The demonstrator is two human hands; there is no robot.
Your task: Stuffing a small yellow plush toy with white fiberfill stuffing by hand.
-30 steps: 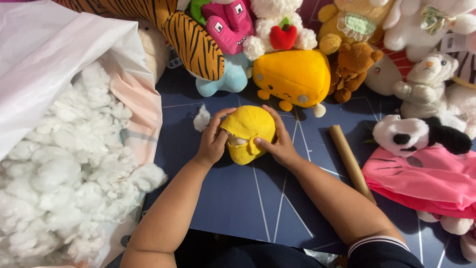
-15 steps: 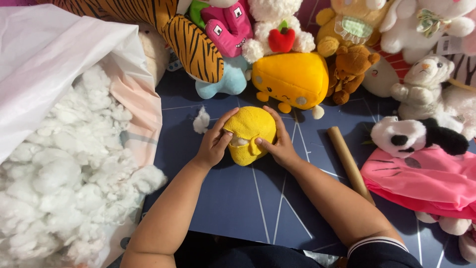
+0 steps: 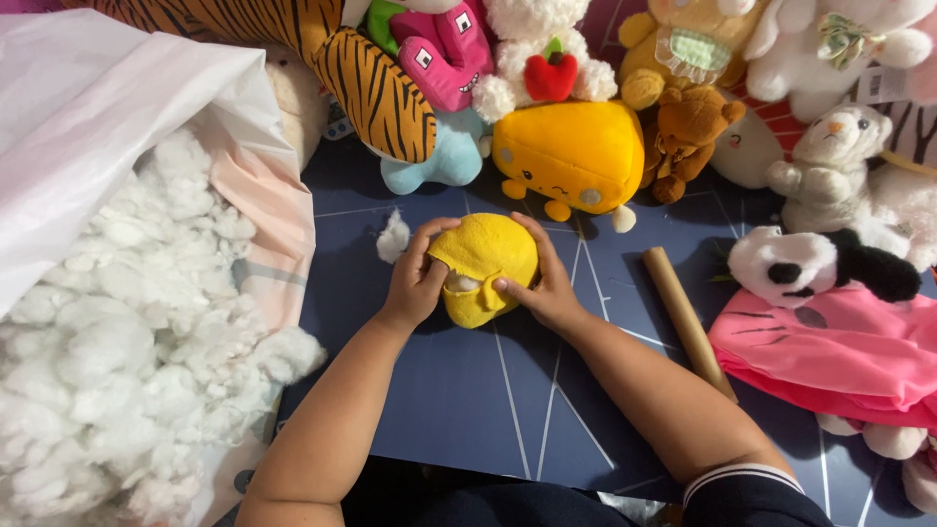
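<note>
Hands cupping yellow plush toy (image 3: 485, 265), left hand (image 3: 415, 283) and right hand (image 3: 540, 288) grips clamped on it, thumbs at its opening

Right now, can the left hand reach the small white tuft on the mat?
Probably yes. The tuft lies just beside the left hand, with only bare mat between, though that hand grips the yellow plush.

Small yellow plush shell (image 3: 485, 265) – rounded, part-stuffed, white fill at opening, on blue mat
</note>
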